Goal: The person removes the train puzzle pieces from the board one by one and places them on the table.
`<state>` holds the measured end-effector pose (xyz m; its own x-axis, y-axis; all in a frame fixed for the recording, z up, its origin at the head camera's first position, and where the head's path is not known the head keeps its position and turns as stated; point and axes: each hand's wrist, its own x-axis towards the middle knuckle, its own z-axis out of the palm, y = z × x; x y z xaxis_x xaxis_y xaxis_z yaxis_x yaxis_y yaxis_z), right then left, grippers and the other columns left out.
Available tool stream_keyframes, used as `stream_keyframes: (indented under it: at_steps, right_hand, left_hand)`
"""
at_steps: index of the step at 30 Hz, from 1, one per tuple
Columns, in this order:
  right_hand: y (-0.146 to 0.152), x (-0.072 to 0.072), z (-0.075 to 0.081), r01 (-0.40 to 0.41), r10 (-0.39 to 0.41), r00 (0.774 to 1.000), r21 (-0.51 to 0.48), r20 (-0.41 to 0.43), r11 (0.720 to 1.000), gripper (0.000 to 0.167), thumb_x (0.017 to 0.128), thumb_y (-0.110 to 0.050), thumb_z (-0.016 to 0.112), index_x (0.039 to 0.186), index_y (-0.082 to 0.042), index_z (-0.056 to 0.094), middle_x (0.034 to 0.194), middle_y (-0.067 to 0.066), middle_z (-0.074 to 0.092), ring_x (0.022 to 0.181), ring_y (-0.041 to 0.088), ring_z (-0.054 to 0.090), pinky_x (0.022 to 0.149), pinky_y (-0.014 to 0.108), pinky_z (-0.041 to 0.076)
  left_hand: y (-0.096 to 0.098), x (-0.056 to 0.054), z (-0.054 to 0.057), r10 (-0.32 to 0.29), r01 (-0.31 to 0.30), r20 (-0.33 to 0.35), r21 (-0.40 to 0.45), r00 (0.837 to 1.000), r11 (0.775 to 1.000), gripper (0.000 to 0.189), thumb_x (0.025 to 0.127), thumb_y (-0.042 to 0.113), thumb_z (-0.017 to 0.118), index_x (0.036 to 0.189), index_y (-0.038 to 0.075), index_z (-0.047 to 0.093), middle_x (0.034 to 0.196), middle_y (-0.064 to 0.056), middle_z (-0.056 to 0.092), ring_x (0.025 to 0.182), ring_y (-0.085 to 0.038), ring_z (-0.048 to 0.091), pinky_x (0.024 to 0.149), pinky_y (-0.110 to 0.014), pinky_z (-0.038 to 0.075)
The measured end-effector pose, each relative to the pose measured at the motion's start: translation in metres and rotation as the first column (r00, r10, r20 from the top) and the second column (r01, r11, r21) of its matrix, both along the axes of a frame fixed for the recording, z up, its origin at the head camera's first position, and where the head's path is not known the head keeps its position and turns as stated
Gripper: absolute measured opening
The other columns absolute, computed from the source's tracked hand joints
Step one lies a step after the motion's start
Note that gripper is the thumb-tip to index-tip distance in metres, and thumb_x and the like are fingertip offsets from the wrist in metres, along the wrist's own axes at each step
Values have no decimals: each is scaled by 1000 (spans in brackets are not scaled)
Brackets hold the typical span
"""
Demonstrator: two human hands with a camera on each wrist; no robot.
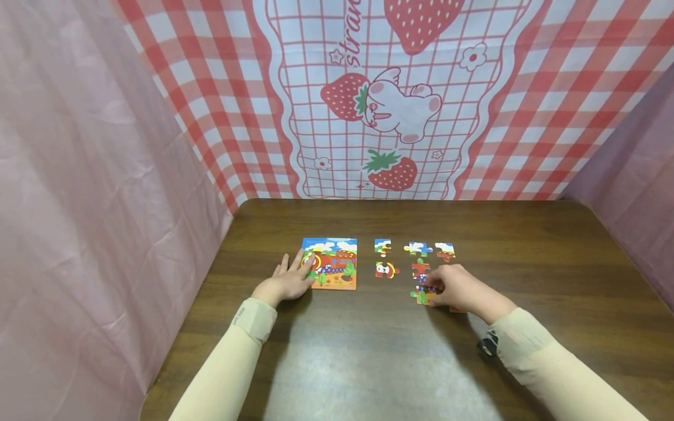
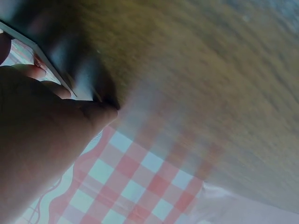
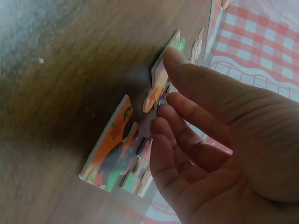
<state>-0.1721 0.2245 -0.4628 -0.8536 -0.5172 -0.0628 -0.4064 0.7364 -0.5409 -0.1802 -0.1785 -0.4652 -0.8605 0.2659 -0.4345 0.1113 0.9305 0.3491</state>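
Observation:
My left hand point(image 1: 284, 285) lies flat with fingers spread, the fingertips over the left edge of a square train picture point(image 1: 337, 266). In the left wrist view its fingers point(image 2: 58, 88) rest along the picture's edge. My right hand point(image 1: 457, 287) is bent over the loose jigsaw pieces. Its thumb and fingertips pinch a jigsaw piece with a green bush on orange ground point(image 1: 423, 297), at the lower end of a column of pieces. The right wrist view shows the thumb point(image 3: 175, 60) on that jigsaw piece point(image 3: 161, 77), the other fingers curled beside it.
Left of the column lie a sky piece point(image 1: 382, 247) and a face piece point(image 1: 385, 269). Behind are two cloud pieces point(image 1: 418, 248) point(image 1: 444, 250). An orange corner piece point(image 3: 112, 144) lies near my right fingers. A checked cloth point(image 1: 221, 88) hangs behind the brown table point(image 1: 337, 351).

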Motion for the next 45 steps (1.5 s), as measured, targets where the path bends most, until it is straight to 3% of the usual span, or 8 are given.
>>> stream_keyframes:
  at_steps: [6, 14, 24, 32, 40, 45]
  right_hand:
    - [-1, 1, 0, 32, -32, 999, -17, -6, 999, 26, 74, -17, 93, 90, -6, 76, 77, -5, 65, 72, 11, 58, 66, 33, 52]
    - [-23, -6, 9, 8, -15, 996, -79, -91, 997, 25, 79, -15, 90, 94, -1, 76, 77, -3, 67, 71, 11, 61, 65, 34, 53]
    - [-88, -24, 17, -48, 50, 999, -105, 8, 993, 27, 82, -15, 87, 101, 1, 75, 85, 1, 69, 78, 14, 63, 72, 35, 54]
    - [-152, -37, 23, -124, 126, 992, -76, 17, 989, 24, 83, -17, 87, 98, -1, 77, 84, -1, 69, 79, 14, 62, 74, 36, 54]
    - [-203, -53, 17, -155, 155, 988, -7, 13, 988, 23, 81, -19, 89, 78, -5, 71, 67, -2, 61, 59, 11, 50, 55, 28, 44]
    - [-223, -59, 11, -129, 129, 992, 23, 6, 991, 29, 78, -19, 90, 92, 0, 73, 79, 2, 65, 68, 15, 55, 62, 30, 48]
  left_hand:
    - [-1, 0, -1, -1, 1, 7, -7, 1000, 1000, 66, 110, 39, 39, 166, 21, 7, 169, -9, -12, 149, -46, -12, 119, -57, 1]
    - [-6, 1, 2, -27, 27, -19, 17, 999, 999, 67, 110, 41, 41, 165, 18, 11, 169, -12, -6, 148, -50, -7, 119, -57, 3]
    - [-14, -7, -2, -19, 24, -76, 68, 997, 997, 92, 98, 55, 62, 165, 14, 15, 168, -18, 2, 150, -48, 3, 114, -64, 21]
    - [-18, -10, -3, -14, 17, -67, 40, 998, 999, 101, 94, 57, 67, 165, 10, 12, 168, -19, 3, 150, -48, -1, 115, -64, 18]
    - [-18, -11, 3, -17, 18, -78, 12, 997, 1000, 101, 95, 55, 67, 163, 4, 12, 167, -23, 6, 149, -50, 3, 116, -61, 19]
    - [-17, -11, 1, -21, 19, -100, -24, 995, 1000, 101, 94, 59, 65, 164, 8, 14, 166, -24, 9, 148, -52, 7, 117, -60, 17]
